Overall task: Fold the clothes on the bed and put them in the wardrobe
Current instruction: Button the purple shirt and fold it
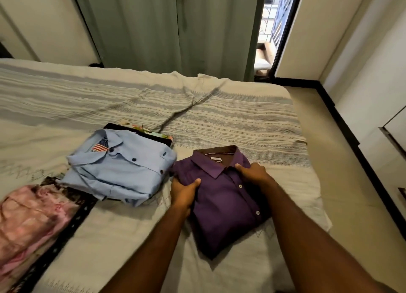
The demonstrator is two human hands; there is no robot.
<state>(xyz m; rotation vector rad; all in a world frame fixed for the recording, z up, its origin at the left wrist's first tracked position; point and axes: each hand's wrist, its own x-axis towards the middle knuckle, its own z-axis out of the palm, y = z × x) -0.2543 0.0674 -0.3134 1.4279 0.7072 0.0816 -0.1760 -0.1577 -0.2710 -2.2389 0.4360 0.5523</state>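
At the near right of the bed (pixel 219 116), both hands clasp a folded purple shirt (pixel 226 204) by its upper edges. Left hand (pixel 183 193): grip closed on the left shoulder fold, thumb on top, fingers tucked under the cloth. Right hand (pixel 252 171): grip closed on the fabric just beside the collar, at the top of the button line. The shirt lies flat on the bedspread, collar away from the person, lower corner pointing toward them.

Risk, judged from this pose: both holds sit at the collar end, so a lift would leave the lower half unsupported; it may sag and the tucked sleeves slip out, undoing the fold. Thin, smooth cloth would make this more likely.

Just beside the shirt, to its left, a folded light blue shirt (pixel 123 167) rests on a dark garment with a floral edge (pixel 158 136). A sideways swing could brush and skew that pile. Farther left lies a pink patterned cloth (pixel 33 218), seemingly unfolded. The wardrobe cannot be identified with certainty.
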